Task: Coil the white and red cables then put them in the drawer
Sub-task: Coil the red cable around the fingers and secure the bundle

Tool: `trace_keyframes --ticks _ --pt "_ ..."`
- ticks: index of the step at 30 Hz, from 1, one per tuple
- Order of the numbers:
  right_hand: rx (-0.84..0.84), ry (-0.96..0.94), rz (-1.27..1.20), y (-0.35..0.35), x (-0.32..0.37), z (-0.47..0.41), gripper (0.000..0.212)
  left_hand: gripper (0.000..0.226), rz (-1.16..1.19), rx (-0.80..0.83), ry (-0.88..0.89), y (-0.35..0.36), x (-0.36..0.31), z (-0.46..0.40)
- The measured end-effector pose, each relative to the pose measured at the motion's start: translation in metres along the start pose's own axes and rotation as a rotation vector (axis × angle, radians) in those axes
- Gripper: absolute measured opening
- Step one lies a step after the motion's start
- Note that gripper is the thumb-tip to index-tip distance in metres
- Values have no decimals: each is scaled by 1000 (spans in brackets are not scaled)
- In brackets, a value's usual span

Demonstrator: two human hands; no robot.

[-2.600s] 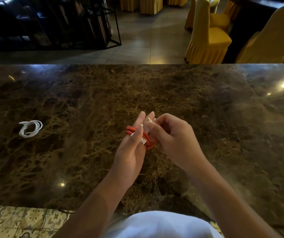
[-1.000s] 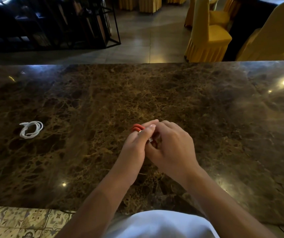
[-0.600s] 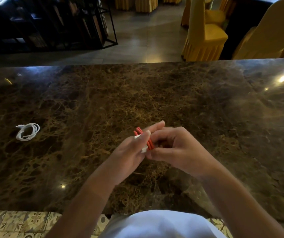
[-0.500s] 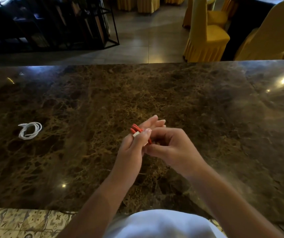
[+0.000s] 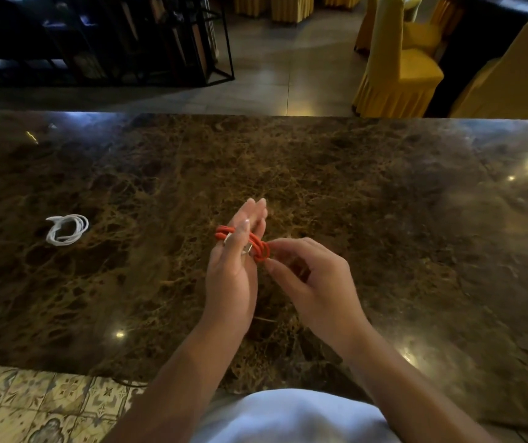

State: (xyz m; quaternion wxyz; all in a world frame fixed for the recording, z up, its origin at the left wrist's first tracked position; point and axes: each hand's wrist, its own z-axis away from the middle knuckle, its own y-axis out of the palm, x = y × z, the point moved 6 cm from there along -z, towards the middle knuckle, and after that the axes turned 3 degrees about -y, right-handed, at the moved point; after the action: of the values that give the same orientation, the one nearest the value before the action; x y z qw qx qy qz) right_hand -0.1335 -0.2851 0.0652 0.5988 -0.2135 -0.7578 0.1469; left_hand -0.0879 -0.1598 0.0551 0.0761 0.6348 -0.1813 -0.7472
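The red cable (image 5: 258, 247) is wound in loops around the straight fingers of my left hand (image 5: 232, 273), whose thumb presses a silver plug against the loops. My right hand (image 5: 312, 282) pinches the right end of the red loops between thumb and forefinger. Both hands hover over the middle of the dark marble counter (image 5: 368, 203). The white cable (image 5: 66, 229) lies coiled on the counter at the left, well away from both hands. No drawer is in view.
Beyond the counter's far edge stand yellow-covered chairs (image 5: 397, 65) at the right and a black metal rack (image 5: 166, 43) at the left. A patterned tile floor (image 5: 32, 407) shows below the counter's near edge at the bottom left.
My left fingers have straightened and spread the red loops wider. My right hand has drawn slightly to the right and now pinches the loops' end. The white cable has not moved.
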Motion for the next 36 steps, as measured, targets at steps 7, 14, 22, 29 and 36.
trace_keyframes --ticks 7,14,22,29,36 --pt "-10 -105 98 7 5 -13 19 63 -94 122 -84 7 17 6" --pt "256 -150 -260 -6 4 -14 24 69 210 527 -365 4 5 -2" --pt "-81 216 -606 -29 -38 -19 14 50 281 457 -257 5 9 -1" --pt "502 451 -805 19 -49 -35 57 56 438 652 -360 17 19 18" --pt "758 298 -877 45 -16 -37 36 56 443 714 -430 16 33 25"
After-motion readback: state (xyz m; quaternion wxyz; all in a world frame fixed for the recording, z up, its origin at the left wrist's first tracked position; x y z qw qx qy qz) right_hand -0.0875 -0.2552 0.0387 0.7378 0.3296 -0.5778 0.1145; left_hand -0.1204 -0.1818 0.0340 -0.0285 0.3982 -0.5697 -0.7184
